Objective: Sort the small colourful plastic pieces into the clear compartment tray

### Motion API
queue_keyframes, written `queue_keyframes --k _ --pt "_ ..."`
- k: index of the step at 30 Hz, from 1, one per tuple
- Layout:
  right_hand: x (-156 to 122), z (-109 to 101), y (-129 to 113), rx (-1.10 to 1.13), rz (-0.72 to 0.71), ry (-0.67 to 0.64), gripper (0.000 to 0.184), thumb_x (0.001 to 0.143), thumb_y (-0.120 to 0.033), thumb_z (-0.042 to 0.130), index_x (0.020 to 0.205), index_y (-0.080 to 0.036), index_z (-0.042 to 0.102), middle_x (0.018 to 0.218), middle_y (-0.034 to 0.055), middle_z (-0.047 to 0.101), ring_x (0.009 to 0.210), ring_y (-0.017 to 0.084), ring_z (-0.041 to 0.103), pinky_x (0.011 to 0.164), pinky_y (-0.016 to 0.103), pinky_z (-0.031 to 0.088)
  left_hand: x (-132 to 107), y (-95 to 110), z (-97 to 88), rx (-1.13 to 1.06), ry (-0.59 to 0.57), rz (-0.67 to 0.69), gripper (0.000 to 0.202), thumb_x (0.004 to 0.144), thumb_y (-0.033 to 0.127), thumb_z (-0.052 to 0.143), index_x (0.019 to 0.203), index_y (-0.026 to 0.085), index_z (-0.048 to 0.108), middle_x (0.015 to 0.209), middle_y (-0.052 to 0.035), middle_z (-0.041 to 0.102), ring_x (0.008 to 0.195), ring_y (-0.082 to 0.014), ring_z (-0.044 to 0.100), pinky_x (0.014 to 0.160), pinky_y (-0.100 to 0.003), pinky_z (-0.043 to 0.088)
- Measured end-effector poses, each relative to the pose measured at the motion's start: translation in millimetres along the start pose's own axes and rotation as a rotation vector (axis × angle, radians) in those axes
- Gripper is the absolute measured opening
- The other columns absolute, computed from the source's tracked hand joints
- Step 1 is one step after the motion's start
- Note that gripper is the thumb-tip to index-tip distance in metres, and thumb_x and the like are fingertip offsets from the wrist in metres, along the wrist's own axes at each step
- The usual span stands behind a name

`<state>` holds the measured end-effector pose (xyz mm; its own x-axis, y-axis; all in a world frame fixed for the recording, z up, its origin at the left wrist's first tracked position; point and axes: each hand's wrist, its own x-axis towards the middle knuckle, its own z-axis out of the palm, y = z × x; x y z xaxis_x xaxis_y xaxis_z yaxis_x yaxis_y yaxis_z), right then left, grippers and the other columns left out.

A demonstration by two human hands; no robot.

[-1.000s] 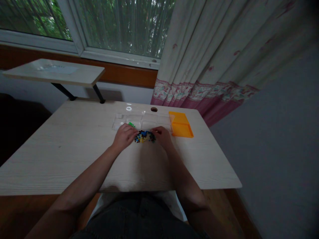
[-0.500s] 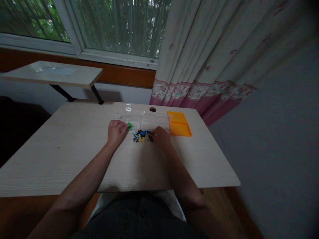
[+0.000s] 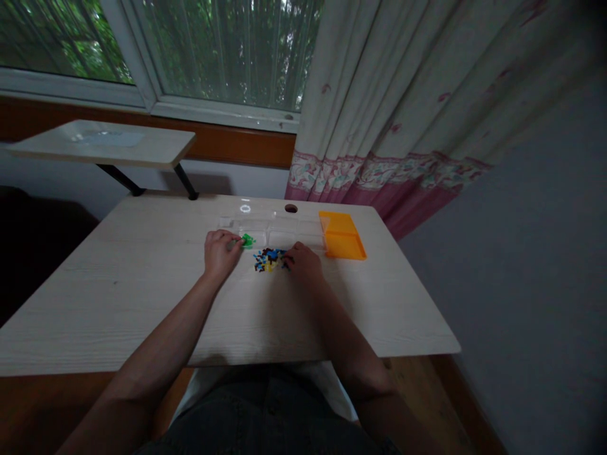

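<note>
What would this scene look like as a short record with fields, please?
left hand: at the green pieces; grip unclear
right hand: at the pile's right side; grip unclear
green pieces: in the clear tray, front, toward the left
pile: small blue, dark and yellow pieces, on the table before the clear tray
orange tray: right of the clear tray

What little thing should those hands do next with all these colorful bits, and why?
I'd suggest the right hand pick one piece from the mixed pile: it is at the pile's right edge, where blue, yellow and dark pieces lie loose on the table. The left hand is at the green pieces in the clear tray, so seems less handy.
</note>
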<state>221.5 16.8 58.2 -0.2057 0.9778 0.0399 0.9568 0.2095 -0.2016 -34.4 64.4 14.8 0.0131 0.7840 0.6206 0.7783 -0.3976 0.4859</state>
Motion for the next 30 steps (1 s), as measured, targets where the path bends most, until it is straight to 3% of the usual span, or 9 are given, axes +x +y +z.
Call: queue_keyframes --k 9,17,24,30 --pt "-0.4 2.0 -5.0 -0.029 0.020 -0.007 0.023 0.096 -0.028 0.049 0.103 -0.025 0.071 0.109 0.0060 0.061 0.100 0.018 0.058 0.076 0.026 0.043 -0.5 -1.1 0.5 -0.003 -0.004 -0.010 0.024 0.087 0.041 0.060 0.087 0.022 0.075 0.087 -0.0080 0.066 0.090 -0.0257 0.054 0.086 -0.045 0.042" --pt "0.6 5.9 -5.1 -0.020 0.008 0.013 0.023 0.096 -0.026 0.049 0.102 -0.025 0.071 0.108 0.0054 0.062 0.100 0.017 0.058 0.079 0.025 0.043 0.1 0.2 -3.3 0.007 -0.017 -0.019 0.029 0.090 0.030 0.051 0.105 0.019 0.073 0.093 -0.0101 0.066 0.093 -0.0271 0.054 0.087 -0.045 0.042" --pt "1.4 6.8 -3.5 0.008 0.007 0.033 0.020 0.096 -0.026 0.050 0.101 -0.023 0.070 0.108 0.0060 0.062 0.102 0.017 0.057 0.085 0.024 0.042 -0.8 11.0 -4.9 -0.044 -0.039 0.059 0.025 0.092 0.029 0.050 0.102 0.022 0.073 0.093 -0.0085 0.066 0.095 -0.0254 0.054 0.090 -0.045 0.042" --pt "1.7 6.8 -1.6 0.053 0.029 0.040 0.017 0.093 -0.024 0.054 0.098 -0.023 0.070 0.107 0.0050 0.063 0.100 0.016 0.058 0.081 0.024 0.043 -3.5 20.4 -4.7 -0.068 -0.087 0.132 0.024 0.092 0.028 0.051 0.103 0.023 0.072 0.094 -0.0083 0.064 0.095 -0.0247 0.053 0.088 -0.043 0.044"
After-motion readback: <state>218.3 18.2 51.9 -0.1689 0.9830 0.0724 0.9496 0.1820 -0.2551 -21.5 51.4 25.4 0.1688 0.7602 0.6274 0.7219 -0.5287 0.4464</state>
